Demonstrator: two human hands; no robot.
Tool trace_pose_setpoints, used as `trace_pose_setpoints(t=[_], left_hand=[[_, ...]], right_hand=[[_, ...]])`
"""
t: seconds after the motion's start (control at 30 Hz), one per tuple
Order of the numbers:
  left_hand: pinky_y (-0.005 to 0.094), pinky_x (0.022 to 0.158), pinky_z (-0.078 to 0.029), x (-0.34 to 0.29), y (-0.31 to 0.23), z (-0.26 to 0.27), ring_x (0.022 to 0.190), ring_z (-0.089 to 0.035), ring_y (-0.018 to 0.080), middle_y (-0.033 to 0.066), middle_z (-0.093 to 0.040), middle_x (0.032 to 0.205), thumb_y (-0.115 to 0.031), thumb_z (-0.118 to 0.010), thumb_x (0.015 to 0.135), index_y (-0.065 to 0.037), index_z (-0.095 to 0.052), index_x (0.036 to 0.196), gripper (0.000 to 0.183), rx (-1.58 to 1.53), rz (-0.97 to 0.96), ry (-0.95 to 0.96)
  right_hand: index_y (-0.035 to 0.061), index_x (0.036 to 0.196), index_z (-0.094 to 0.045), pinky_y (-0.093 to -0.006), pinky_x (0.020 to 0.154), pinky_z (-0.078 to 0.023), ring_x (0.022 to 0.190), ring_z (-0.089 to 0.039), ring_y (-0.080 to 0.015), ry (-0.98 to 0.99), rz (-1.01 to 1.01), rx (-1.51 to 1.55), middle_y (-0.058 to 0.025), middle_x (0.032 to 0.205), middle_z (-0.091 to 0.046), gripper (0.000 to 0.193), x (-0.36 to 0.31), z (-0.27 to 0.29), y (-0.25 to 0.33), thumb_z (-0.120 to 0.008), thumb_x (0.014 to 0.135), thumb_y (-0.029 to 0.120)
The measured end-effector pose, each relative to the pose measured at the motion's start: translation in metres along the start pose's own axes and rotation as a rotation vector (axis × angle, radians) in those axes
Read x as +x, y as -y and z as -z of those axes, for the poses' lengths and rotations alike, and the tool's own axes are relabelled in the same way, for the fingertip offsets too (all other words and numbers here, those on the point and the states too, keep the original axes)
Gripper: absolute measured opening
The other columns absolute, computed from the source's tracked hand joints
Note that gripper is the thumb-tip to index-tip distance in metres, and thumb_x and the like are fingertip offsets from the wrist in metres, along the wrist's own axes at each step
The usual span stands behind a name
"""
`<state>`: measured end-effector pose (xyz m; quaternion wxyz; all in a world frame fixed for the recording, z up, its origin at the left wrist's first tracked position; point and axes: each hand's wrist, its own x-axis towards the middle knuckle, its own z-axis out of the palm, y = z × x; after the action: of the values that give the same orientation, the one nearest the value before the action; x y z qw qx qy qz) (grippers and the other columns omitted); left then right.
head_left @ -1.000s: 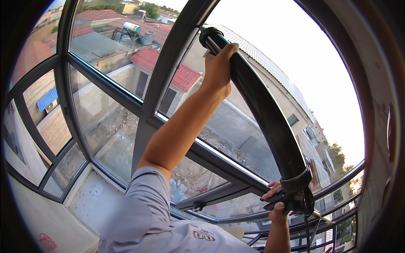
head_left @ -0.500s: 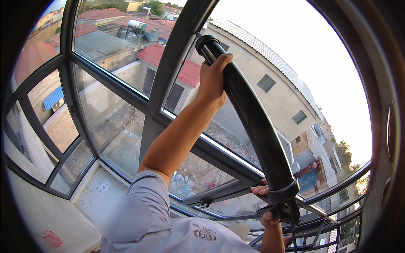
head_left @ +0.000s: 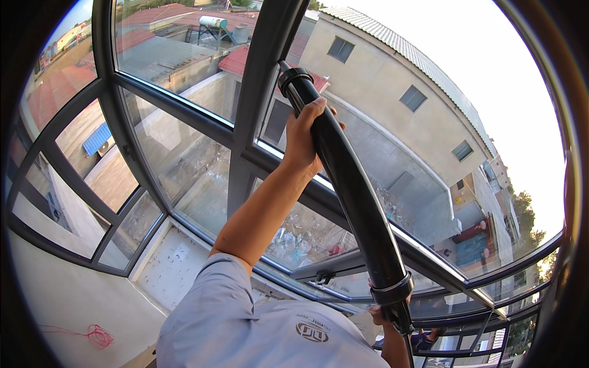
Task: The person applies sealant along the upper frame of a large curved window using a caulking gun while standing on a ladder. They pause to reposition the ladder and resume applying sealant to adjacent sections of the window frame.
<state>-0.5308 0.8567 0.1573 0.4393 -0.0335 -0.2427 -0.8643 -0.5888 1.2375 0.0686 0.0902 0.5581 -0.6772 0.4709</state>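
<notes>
Window frame [head_left: 255,80] stood ahead, caulking gun [head_left: 361,205] slanting across, tip [head_left: 283,65] near frame. Left hand [head_left: 302,132] gripped barrel; right hand [head_left: 377,315] at rear, hold unclear. Seemingly lining up; next move called for steadiness.

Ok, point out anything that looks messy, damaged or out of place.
The flat white sill at left is dark-speckled, and a thin red string-like tangle shows on the pale surface below; both seem untidy. The long black cylindrical tool shows no obvious damage.

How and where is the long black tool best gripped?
Likely two places: the right hand from below at the handle under the lower collar; the left hand from the left around the upper barrel, since it is long, round and tilted.
</notes>
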Motion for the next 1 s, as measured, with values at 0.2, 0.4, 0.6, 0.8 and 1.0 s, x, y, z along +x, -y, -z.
trace_pose_setpoints(t=[0.2,0.4,0.6,0.8,1.0], left_hand=[[0.0341,0.059,-0.06,-0.015,0.015,0.027,0.072,-0.07,0.0222,0.0088,-0.06,0.096,-0.032,-0.068,0.091,-0.011,-0.048,0.122,0.042,-0.037,-0.03,-0.046],[0.0373,0.064,-0.061,-0.027,0.028,0.055,0.073,-0.069,0.0236,0.0088,-0.059,0.097,-0.033,-0.069,0.089,-0.012,-0.045,0.129,0.051,-0.038,-0.005,-0.055],[0.0374,0.064,-0.06,-0.04,0.037,0.081,0.076,-0.069,0.0228,0.0083,-0.06,0.095,-0.028,-0.07,0.089,-0.01,-0.046,0.121,0.044,-0.063,0.02,-0.085],[0.0385,0.067,-0.061,-0.05,0.048,0.103,0.075,-0.069,0.0229,0.0087,-0.061,0.094,-0.026,-0.07,0.089,-0.01,-0.046,0.119,0.042,-0.053,0.019,-0.131],[0.0363,0.071,-0.061,-0.059,0.057,0.126,0.078,-0.069,0.0208,0.0091,-0.061,0.097,-0.03,-0.071,0.088,-0.011,-0.04,0.139,0.063,-0.018,0.042,-0.138]], right_hand=[[-0.0021,0.087,-0.067,-0.0452,0.078,-0.055,0.075,-0.067,-0.0356,0.063,0.146,-0.106,-0.0144,0.078,-0.064,0.044,-0.009,-0.003,-0.024,-0.079,0.07,0.037],[-0.0071,0.089,-0.065,-0.0443,0.075,-0.054,0.081,-0.066,-0.0397,0.166,0.272,-0.17,-0.0186,0.081,-0.063,0.045,-0.018,-0.008,-0.043,-0.077,0.064,0.029],[-0.0055,0.082,-0.059,-0.0442,0.074,-0.053,0.077,-0.064,-0.0387,0.156,0.248,-0.162,-0.0184,0.081,-0.062,0.036,-0.033,-0.025,-0.057,-0.07,0.066,0.025],[-0.0051,0.081,-0.056,-0.0441,0.076,-0.053,0.076,-0.063,-0.039,0.192,0.235,-0.174,-0.0184,0.082,-0.061,0.036,-0.048,-0.036,-0.074,-0.068,0.067,0.026],[-0.0013,0.074,-0.051,-0.0429,0.072,-0.05,0.071,-0.06,-0.0358,0.201,0.217,-0.172,-0.0157,0.074,-0.055,0.033,-0.059,-0.051,-0.081,-0.067,0.07,0.027]])
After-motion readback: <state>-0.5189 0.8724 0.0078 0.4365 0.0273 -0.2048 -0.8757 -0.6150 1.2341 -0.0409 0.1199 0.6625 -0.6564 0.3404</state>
